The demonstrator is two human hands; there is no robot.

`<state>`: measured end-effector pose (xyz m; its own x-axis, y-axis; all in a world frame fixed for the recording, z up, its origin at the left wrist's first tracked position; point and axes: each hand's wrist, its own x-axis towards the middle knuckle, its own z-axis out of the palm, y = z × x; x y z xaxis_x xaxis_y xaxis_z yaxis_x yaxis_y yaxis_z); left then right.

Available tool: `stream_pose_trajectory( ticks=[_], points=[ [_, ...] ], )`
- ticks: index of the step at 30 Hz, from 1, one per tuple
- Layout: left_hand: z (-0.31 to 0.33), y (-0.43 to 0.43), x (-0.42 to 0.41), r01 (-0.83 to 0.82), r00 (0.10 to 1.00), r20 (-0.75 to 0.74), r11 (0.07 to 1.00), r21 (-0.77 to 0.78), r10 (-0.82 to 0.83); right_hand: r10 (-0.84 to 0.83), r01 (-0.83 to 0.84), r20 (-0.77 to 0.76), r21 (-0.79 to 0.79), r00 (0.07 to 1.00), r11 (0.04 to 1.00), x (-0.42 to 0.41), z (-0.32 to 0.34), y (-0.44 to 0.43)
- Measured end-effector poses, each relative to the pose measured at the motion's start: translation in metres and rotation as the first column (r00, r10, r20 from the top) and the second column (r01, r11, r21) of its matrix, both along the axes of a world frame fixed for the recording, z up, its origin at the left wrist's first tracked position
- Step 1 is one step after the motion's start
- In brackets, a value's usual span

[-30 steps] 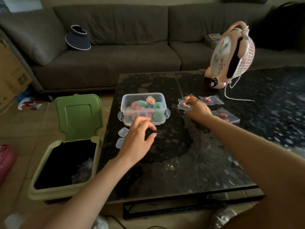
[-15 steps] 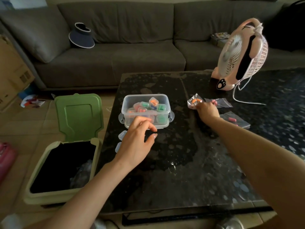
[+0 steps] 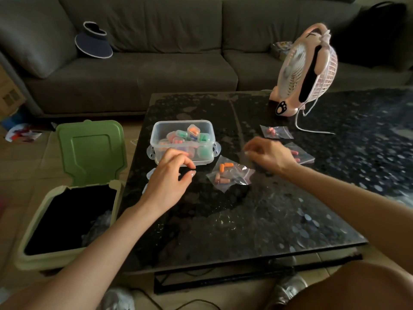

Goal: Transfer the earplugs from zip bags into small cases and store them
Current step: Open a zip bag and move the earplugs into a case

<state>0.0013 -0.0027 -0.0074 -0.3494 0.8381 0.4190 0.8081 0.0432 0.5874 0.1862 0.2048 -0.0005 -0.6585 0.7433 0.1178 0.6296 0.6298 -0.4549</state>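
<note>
A clear zip bag [image 3: 230,175] with orange and pink earplugs lies flat on the black table [image 3: 245,220], just right of the clear storage box [image 3: 156,139] that holds several filled small cases. My right hand [image 3: 270,155] is blurred just above and to the right of that bag, fingers loosely curled, nothing visible between them. My left hand [image 3: 169,177] hovers in front of the box, loosely curled and holding nothing. It partly hides two empty clear cases [image 3: 151,173] at the table's left edge. Two more zip bags [image 3: 276,132] [image 3: 301,155] lie beyond my right hand.
A pink desk fan [image 3: 306,70] with a white cord stands at the table's far side. An open bin [image 3: 67,215] with a raised green lid [image 3: 89,148] sits on the floor left of the table. A grey sofa [image 3: 156,70] with a visor hat [image 3: 93,41] is behind.
My right hand brought a zip bag from the far pile toward the box, and the bag now lies on the table. My left hand has barely moved.
</note>
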Motion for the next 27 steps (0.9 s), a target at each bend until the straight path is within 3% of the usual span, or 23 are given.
stream_pose_trajectory(
  ticks=[3, 8, 13, 18, 24, 27],
  points=[
    [-0.001, 0.000, 0.000, -0.005, 1.000, 0.003, 1.000, -0.023, 0.005, -0.231, 0.226, 0.042, 0.085, 0.972, 0.970, 0.005, -0.008, 0.055],
    [-0.004, 0.007, -0.003, 0.032, 0.999, 0.026, 0.995, -0.093, -0.030, -0.459, 0.489, 0.238, -0.087, 0.856, 0.868, 0.026, -0.034, 0.119],
    [-0.010, 0.023, 0.002, 0.104, 0.994, 0.057, 0.970, -0.222, -0.093, -0.392, 0.408, 0.310, 0.012, 0.866, 0.913, 0.016, -0.038, 0.134],
    [-0.014, 0.032, 0.008, 0.124, 0.992, 0.053, 0.960, -0.252, -0.115, -0.352, 0.359, 0.170, -0.011, 0.921, 0.933, 0.010, -0.034, 0.137],
    [-0.018, 0.039, 0.018, 0.268, 0.958, -0.017, 0.913, -0.308, -0.286, -0.384, 0.367, -0.018, -0.258, 0.923, 0.894, 0.008, -0.032, 0.105],
    [-0.022, 0.041, 0.024, 0.304, 0.925, -0.092, 0.862, -0.406, -0.370, -0.300, 0.241, -0.057, -0.466, 0.952, 0.851, 0.003, -0.029, 0.072]
  ],
)
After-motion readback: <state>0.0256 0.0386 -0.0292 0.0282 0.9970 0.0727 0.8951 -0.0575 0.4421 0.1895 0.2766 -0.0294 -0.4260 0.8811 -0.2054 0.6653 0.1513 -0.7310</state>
